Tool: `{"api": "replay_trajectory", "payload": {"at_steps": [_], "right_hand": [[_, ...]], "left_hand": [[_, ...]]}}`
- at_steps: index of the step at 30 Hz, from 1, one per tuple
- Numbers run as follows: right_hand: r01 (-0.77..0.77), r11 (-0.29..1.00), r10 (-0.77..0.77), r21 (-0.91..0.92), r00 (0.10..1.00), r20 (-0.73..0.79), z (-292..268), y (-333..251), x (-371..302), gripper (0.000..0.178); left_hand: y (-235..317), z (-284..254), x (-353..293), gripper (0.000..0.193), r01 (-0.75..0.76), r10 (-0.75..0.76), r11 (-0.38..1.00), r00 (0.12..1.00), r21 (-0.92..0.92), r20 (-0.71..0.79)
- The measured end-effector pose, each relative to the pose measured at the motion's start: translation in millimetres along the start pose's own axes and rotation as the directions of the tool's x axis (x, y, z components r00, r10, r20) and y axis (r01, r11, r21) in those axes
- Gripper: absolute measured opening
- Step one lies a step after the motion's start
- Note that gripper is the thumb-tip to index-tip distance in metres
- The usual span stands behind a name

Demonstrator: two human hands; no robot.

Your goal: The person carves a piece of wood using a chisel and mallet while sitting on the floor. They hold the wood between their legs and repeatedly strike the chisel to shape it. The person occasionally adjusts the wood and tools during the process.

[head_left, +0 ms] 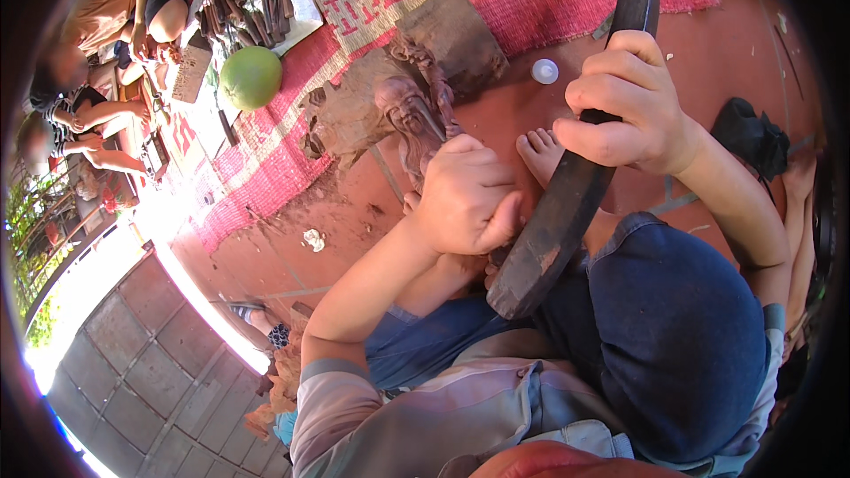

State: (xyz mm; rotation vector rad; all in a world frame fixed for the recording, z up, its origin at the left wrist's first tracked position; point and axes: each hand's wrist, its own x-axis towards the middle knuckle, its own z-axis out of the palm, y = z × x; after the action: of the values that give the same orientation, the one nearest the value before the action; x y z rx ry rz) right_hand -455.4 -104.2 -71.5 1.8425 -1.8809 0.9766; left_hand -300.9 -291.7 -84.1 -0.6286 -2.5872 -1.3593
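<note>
A carved wooden figure of a bearded old man (412, 119) with a knobbly staff leans back near my feet. My left hand (469, 195) is closed in a fist beside its chest, around a carving chisel (432, 120) whose thin blade points up at the figure's beard and staff. The chisel's handle is mostly hidden in the fist. My right hand (629, 102) grips a long dark wooden mallet (562, 217) around its middle. The mallet slants over my knee, its thick worn end low, close to my left hand, without clear contact visible.
Behind the figure lie a wood block (456, 44) and a rough wood chunk (350, 111). A green round fruit (251, 78) and several dark-handled tools (246, 0) sit on the red woven mat (266, 181). A white cap (544, 72) lies on tiles. Other people (111, 115) sit far left.
</note>
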Motion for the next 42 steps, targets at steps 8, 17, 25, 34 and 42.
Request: {"api": "replay_trajectory", "payload": {"at_steps": [8, 17, 25, 34, 42], "right_hand": [[-0.021, 1.0, 0.021, -0.001, 0.999, 0.029, 1.4, -0.8, 0.3, 0.017], [-0.025, 1.0, 0.025, 0.004, 0.999, 0.028, 2.1, -0.8, 3.8, 0.018], [-0.028, 1.0, 0.028, 0.005, 0.999, 0.033, 1.0, -2.9, 6.1, 0.018], [0.02, 0.997, -0.024, -0.071, 0.998, -0.051, 4.6, 3.8, 7.0, 0.019], [-0.001, 0.982, -0.017, -0.187, 0.995, -0.099, 3.7, 8.2, 8.1, 0.018]], "left_hand": [[-4.8, -3.9, -7.2, 0.022, 0.019, -0.019, 1.0, 1.0, -0.005, -0.012], [-4.6, -4.5, -6.3, 0.02, 0.011, -0.012, 1.0, 0.999, -0.028, -0.053], [-5.2, -11.2, -3.9, 0.02, 0.028, -0.034, 0.996, 0.997, -0.088, -0.068], [1.6, -20.4, 3.3, 0.038, 0.185, -0.197, 0.97, 0.978, -0.159, -0.063], [1.3, -17.2, 2.7, 0.04, 0.196, -0.203, 0.972, 0.978, -0.129, -0.051]]}}
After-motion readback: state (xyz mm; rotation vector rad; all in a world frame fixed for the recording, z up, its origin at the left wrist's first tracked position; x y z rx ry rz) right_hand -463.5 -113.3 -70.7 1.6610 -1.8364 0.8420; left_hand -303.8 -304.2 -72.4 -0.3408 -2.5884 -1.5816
